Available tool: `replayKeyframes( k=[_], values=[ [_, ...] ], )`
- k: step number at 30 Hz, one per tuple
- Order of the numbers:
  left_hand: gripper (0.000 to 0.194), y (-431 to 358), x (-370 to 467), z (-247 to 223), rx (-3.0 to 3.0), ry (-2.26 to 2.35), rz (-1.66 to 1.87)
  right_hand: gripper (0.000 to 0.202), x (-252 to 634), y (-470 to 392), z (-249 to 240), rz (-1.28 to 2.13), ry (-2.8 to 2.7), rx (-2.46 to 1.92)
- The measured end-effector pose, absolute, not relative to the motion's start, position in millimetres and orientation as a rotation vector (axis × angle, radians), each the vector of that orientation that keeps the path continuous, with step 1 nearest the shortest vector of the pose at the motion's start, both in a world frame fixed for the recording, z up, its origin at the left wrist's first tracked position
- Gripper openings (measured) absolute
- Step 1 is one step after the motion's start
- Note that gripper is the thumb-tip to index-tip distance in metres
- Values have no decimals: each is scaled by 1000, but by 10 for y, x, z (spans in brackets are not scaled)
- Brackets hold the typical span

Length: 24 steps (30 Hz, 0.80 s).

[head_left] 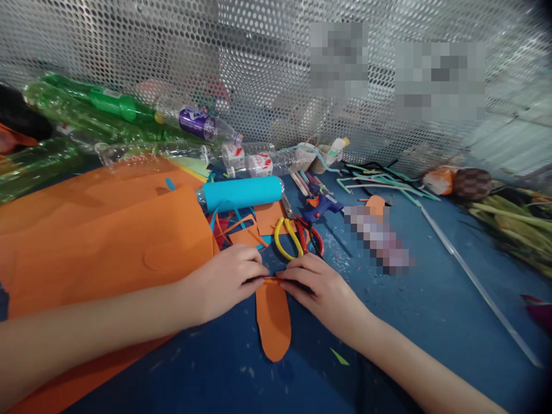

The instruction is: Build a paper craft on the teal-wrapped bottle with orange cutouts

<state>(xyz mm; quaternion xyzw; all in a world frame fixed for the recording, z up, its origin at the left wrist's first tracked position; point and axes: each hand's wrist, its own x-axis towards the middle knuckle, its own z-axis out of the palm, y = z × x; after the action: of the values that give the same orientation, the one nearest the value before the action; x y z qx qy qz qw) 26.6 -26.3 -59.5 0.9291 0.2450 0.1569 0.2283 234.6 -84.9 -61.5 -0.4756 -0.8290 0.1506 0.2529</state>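
Observation:
Between my two hands is an orange paper piece (274,322) with a rounded lower end, its top edge folded or rolled over. My left hand (230,282) pinches the left end of that edge, and my right hand (321,287) pinches the right end. The rounded part hangs down toward me over the blue table (207,374). Large orange sheets (107,241) lie under and beyond my left forearm. Just past my hands are yellow-handled scissors (288,238) and red-handled scissors (314,236).
A blue-wrapped bottle (241,193) lies behind my left hand, with a blue glue gun (323,207) to its right. Plastic bottles (198,122) line the perforated metal screen (259,57). A long clear stick (478,284) and dry husks (513,227) lie at right.

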Motion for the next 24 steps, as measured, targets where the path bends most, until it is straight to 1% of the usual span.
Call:
replayKeyframes(
  k=[5,13,17,24],
  values=[
    [18,-275,268,-582,2556,667,443,10,2315,-858,-613,458,-2192,-1316],
    [15,-284,260,-639,2483,680,549,10,2299,-870,-587,547,-2094,-1404],
    [11,-301,268,-614,2360,738,585,10,2305,-867,-576,547,-2039,-1412],
    [12,-346,273,-493,2061,840,601,15,2296,-941,-569,543,-1965,-1365]
  ],
)
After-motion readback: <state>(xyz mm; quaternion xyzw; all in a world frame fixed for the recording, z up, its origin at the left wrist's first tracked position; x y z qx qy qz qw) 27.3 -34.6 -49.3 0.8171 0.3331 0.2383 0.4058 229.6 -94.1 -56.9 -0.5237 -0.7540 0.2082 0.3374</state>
